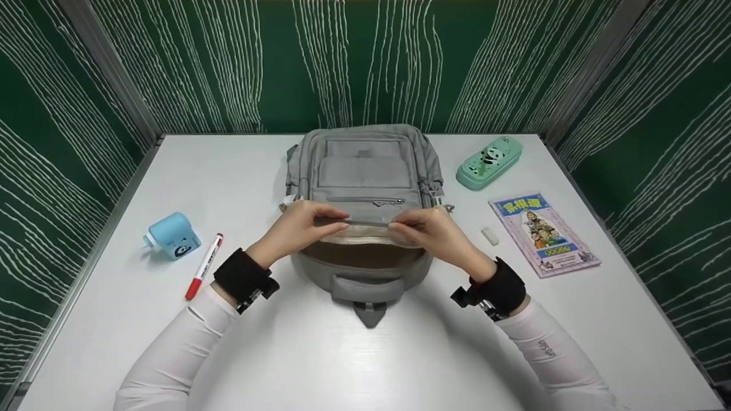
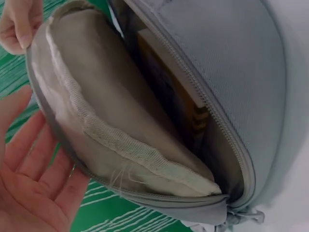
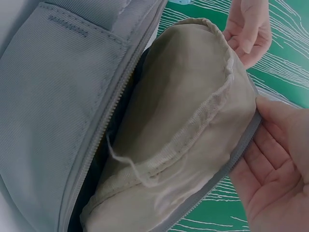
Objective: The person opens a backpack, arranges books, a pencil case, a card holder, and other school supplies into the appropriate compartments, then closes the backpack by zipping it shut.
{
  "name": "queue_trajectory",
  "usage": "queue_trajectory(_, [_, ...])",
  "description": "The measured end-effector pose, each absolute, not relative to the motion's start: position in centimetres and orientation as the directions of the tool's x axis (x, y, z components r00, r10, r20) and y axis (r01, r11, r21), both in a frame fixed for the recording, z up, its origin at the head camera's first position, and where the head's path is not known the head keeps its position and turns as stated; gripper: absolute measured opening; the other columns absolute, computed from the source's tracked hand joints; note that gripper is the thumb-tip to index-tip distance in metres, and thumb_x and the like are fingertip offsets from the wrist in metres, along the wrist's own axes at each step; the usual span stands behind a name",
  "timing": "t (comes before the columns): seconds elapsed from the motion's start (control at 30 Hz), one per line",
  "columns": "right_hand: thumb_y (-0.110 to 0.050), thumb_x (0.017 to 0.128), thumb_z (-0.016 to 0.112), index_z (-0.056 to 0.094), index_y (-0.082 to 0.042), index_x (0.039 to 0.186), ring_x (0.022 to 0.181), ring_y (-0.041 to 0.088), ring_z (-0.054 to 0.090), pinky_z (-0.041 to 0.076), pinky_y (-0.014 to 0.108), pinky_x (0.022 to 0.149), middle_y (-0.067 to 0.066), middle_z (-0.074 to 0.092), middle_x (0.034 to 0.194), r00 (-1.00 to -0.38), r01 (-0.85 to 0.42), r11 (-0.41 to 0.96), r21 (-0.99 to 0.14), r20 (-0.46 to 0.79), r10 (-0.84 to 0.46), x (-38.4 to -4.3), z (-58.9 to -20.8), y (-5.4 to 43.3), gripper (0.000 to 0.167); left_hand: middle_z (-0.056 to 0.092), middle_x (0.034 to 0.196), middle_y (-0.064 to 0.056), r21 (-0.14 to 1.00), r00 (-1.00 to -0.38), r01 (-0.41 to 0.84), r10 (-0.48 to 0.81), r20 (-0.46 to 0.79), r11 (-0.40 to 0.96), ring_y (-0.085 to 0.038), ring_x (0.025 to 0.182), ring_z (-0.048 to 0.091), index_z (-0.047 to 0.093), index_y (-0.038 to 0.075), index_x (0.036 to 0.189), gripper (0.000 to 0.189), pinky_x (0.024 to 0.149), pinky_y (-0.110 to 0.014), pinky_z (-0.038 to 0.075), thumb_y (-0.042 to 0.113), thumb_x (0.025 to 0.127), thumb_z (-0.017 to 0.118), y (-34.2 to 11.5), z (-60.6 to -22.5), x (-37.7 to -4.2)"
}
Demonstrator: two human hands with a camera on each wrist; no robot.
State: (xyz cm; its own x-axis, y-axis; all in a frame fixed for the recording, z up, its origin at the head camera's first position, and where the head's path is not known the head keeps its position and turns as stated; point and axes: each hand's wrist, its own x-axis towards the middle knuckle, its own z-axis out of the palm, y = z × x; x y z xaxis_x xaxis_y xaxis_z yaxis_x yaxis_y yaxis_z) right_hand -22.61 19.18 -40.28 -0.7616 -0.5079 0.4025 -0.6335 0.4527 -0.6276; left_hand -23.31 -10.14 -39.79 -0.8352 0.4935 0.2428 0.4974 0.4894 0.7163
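A grey backpack [image 1: 365, 171] lies on the table, its main zipper undone and the beige-lined front flap [image 2: 96, 82] folded back. My right hand [image 1: 431, 228] pinches the flap's edge between thumb and fingers, as the right wrist view shows. At the other side of that edge is my left hand [image 1: 300, 225]; its straightened fingers [image 2: 41, 159] lie behind the flap, with the thumb apart from them. Inside the bag, a book-like item with a yellow-brown edge [image 2: 174, 77] shows in the left wrist view. A loose white thread [image 3: 123, 157] hangs from the lining's seam.
Left of the backpack are a light-blue panda-printed bottle-like item [image 1: 174, 237] and a red-and-white marker [image 1: 204, 267]. To the right lie a green panda pencil case [image 1: 489, 162], a white eraser [image 1: 490, 236] and a pink-bordered booklet [image 1: 542, 234]. Green walls [image 1: 365, 63] enclose the white table [image 1: 354, 371].
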Motion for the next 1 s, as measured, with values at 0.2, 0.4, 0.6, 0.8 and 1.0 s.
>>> queue_trajectory(0.2, [-0.013,0.096,0.072,0.08,-0.003,0.099,0.081,0.017,0.075,0.059,0.023,0.072,0.011,0.08,0.093,-0.733,-0.668,0.467,-0.579,0.405,-0.547,-22.6,-40.4,19.1,0.014,0.082,0.098,-0.008,0.696,-0.819,0.502,0.539,0.194,0.513,-0.013,0.084,0.073,0.082,0.007,0.103,0.019,0.077,-0.025,0.057,0.022,0.095,0.074,-10.1,-40.2,-23.7])
queue_trajectory(0.4, [-0.011,0.095,0.072,0.08,-0.001,0.1,0.085,0.023,0.078,0.063,0.033,0.075,0.013,0.081,0.093,-0.726,-0.677,0.479,-0.559,0.398,-0.561,-22.7,-40.4,19.0,0.014,0.081,0.091,-0.01,0.704,-0.81,0.496,0.563,0.163,0.508,-0.001,0.07,0.062,0.082,0.005,0.098,0.017,0.066,-0.016,0.049,0.021,0.093,0.076,-10.6,-40.2,-23.7])
queue_trajectory(0.6, [-0.011,0.096,0.072,0.08,-0.001,0.1,0.086,0.024,0.078,0.063,0.03,0.077,0.013,0.081,0.095,-0.744,-0.653,0.478,-0.587,0.38,-0.55,-22.7,-40.4,19.0,0.014,0.081,0.09,-0.01,0.705,-0.82,0.499,0.538,0.196,0.504,-0.001,0.07,0.061,0.082,0.005,0.098,0.017,0.065,-0.016,0.048,0.02,0.095,0.074,-10.6,-40.3,-23.7])
queue_trajectory(0.8, [-0.013,0.097,0.07,0.081,-0.004,0.104,0.087,0.022,0.077,0.061,0.027,0.077,0.012,0.081,0.097,-0.765,-0.62,0.495,-0.608,0.332,-0.551,-22.6,-40.6,19.7,0.015,0.081,0.093,-0.011,0.715,-0.827,0.505,0.508,0.24,0.484,-0.01,0.077,0.07,0.082,0.004,0.1,0.017,0.069,-0.016,0.052,0.019,0.094,0.075,-10.4,-40.4,-23.6])
queue_trajectory(1.0, [-0.017,0.099,0.068,0.077,-0.004,0.117,0.105,0.028,0.076,0.062,0.041,0.09,0.013,0.079,0.112,-0.827,-0.533,0.565,-0.63,0.243,-0.507,-22.5,-40.8,22.0,0.024,0.081,0.097,-0.012,0.73,-0.838,0.488,0.49,0.24,0.479,-0.022,0.084,0.076,0.081,0.003,0.103,0.019,0.074,-0.022,0.058,0.019,0.095,0.073,-10.1,-40.5,-23.6])
